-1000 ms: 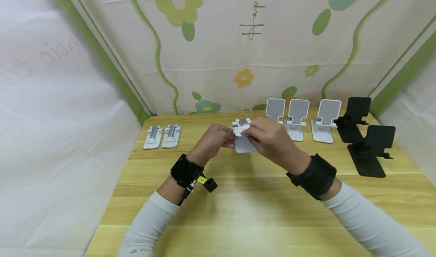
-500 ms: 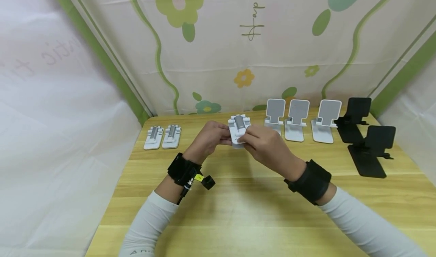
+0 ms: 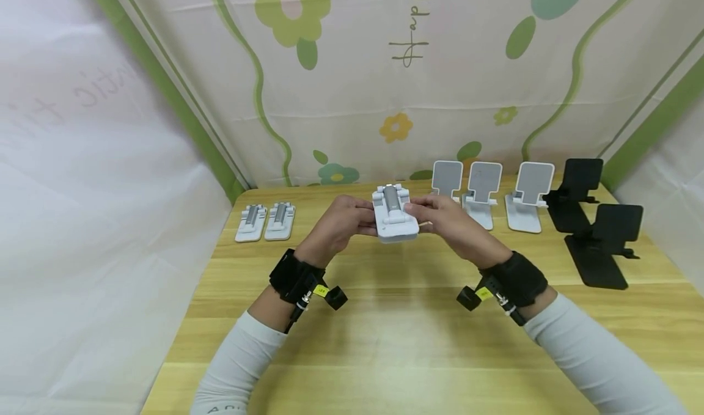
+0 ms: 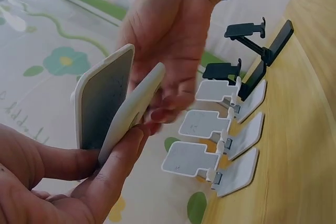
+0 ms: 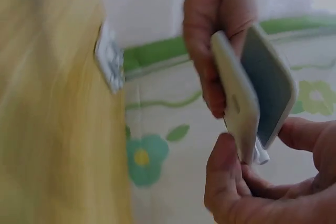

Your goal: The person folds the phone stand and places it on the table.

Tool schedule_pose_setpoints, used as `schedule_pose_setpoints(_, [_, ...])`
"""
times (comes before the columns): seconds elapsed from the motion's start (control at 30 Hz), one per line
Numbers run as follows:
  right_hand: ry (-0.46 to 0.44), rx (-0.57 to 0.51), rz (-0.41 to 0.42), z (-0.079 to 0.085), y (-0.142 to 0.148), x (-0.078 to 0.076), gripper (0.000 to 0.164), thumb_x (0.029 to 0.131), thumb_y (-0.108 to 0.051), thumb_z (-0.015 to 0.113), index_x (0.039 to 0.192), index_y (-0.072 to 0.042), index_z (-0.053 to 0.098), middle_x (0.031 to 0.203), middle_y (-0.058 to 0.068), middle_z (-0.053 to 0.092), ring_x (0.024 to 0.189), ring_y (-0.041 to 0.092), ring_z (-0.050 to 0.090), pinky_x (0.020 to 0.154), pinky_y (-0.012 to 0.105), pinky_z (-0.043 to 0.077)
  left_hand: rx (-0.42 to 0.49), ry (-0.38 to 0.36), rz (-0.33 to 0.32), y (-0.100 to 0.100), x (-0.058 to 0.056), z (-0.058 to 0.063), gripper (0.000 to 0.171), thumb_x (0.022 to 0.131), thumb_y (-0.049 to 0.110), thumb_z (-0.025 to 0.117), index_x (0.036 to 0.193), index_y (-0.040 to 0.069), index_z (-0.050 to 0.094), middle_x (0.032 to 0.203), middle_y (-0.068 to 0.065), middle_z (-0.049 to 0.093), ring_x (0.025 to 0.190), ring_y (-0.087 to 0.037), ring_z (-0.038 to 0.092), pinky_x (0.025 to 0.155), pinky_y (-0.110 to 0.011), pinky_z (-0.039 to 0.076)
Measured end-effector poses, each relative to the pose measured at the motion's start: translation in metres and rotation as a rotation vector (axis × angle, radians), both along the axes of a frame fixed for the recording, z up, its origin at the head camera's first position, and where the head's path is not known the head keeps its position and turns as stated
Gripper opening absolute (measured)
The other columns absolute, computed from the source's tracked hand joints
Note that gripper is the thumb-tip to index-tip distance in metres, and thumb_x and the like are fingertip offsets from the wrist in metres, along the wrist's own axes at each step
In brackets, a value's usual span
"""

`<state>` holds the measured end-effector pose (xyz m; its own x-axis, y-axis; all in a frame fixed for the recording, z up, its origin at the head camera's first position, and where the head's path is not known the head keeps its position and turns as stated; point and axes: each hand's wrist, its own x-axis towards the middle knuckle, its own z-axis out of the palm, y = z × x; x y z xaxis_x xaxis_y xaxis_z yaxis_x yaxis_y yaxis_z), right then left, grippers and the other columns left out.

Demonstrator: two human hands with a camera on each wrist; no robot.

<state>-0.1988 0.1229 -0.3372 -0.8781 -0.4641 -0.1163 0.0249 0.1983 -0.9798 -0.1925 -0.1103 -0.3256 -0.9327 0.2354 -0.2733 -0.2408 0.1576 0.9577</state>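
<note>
A white-and-grey folding phone stand [image 3: 397,222] is held up over the table between both hands, its grey hinge arm facing upward. My left hand [image 3: 342,224] grips its left edge, and my right hand [image 3: 453,227] pinches the right edge with thumb and fingers. From the left wrist, the stand's two plates [image 4: 131,100] show spread apart in a narrow V, with left fingers and thumb at their lower end. In the right wrist view, the right thumb [image 5: 299,132] lies against the grey-faced plate while the right fingers reach the white plate [image 5: 236,103].
Two folded white phone stands [image 3: 250,224] lie at the table's back left. Along the back right stand several unfolded ones, white [image 3: 484,183] and black [image 3: 617,222]. A flower-printed curtain [image 3: 352,85] hangs behind the wooden table [image 3: 379,354].
The stand's upper part, earlier at an angle to its base, has swung down closer over it. My right hand has shifted from the stand's front to its right edge, turning at the wrist.
</note>
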Motion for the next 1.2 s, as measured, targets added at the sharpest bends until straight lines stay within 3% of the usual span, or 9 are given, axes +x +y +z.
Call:
schedule_pose_setpoints(0.1, [-0.087,-0.046,0.037,-0.002,0.002,-0.002,0.055,0.110,-0.028,0.050,0.149,0.008,0.040,0.142,0.022,0.051,0.112,0.015,0.062,0.097,0.031,0.055,0.013,-0.003,-0.019,0.002,0.000,-0.001,0.028,0.102,0.000,0.055,0.125,-0.011,0.067,0.116,-0.026,0.073,0.082,-0.017,0.076,0.081,-0.031,0.064])
schedule_pose_setpoints(0.33, [-0.099,-0.030,0.013,-0.006,0.004,-0.007,0.050,0.110,-0.023,0.050,0.146,0.010,0.043,0.134,0.019,0.053,0.109,0.018,0.061,0.096,0.032,0.055,0.116,-0.029,-0.052,0.002,-0.002,-0.004,0.035,0.109,0.013,0.046,0.126,-0.011,0.065,0.099,-0.017,0.074,0.083,-0.020,0.075,0.086,-0.038,0.064])
schedule_pose_setpoints(0.53, [-0.114,-0.021,-0.002,-0.007,0.003,-0.007,0.048,0.109,-0.021,0.050,0.145,0.011,0.043,0.133,0.019,0.052,0.108,0.018,0.060,0.098,0.035,0.056,0.032,-0.022,-0.081,0.002,-0.004,-0.004,0.034,0.103,0.016,0.063,0.128,-0.008,0.065,0.113,-0.019,0.074,0.091,-0.021,0.075,0.089,-0.038,0.063])
schedule_pose_setpoints(0.67, [-0.112,-0.011,-0.014,-0.008,0.002,-0.006,0.047,0.108,-0.021,0.054,0.142,0.010,0.045,0.129,0.017,0.053,0.107,0.019,0.059,0.097,0.035,0.057,-0.003,-0.026,-0.084,0.003,-0.005,-0.005,0.035,0.102,0.012,0.064,0.131,-0.008,0.064,0.119,-0.023,0.072,0.093,-0.023,0.075,0.091,-0.039,0.062])
schedule_pose_setpoints(0.93, [-0.095,-0.019,-0.052,-0.010,0.000,-0.005,0.042,0.104,-0.018,0.060,0.133,0.011,0.051,0.120,0.016,0.059,0.100,0.019,0.065,0.087,0.030,0.060,-0.036,0.011,-0.082,0.004,-0.004,-0.005,0.033,0.101,0.006,0.063,0.129,-0.011,0.063,0.113,-0.023,0.072,0.085,-0.018,0.073,0.084,-0.033,0.064])
schedule_pose_setpoints(1.07, [-0.102,-0.022,-0.062,-0.011,0.000,-0.005,0.040,0.102,-0.016,0.063,0.128,0.012,0.053,0.115,0.015,0.062,0.094,0.018,0.068,0.084,0.031,0.061,-0.068,0.028,-0.082,0.005,-0.003,-0.006,0.033,0.100,0.006,0.064,0.129,-0.011,0.063,0.113,-0.023,0.072,0.085,-0.019,0.073,0.086,-0.036,0.064])
schedule_pose_setpoints(1.2, [-0.120,-0.027,-0.077,-0.012,0.002,-0.005,0.036,0.100,-0.015,0.065,0.124,0.011,0.054,0.110,0.015,0.063,0.087,0.019,0.070,0.084,0.035,0.063,-0.195,0.116,-0.054,0.012,0.002,-0.005,0.031,0.102,0.012,0.064,0.125,-0.008,0.066,0.109,-0.018,0.073,0.082,-0.017,0.071,0.079,-0.032,0.063])
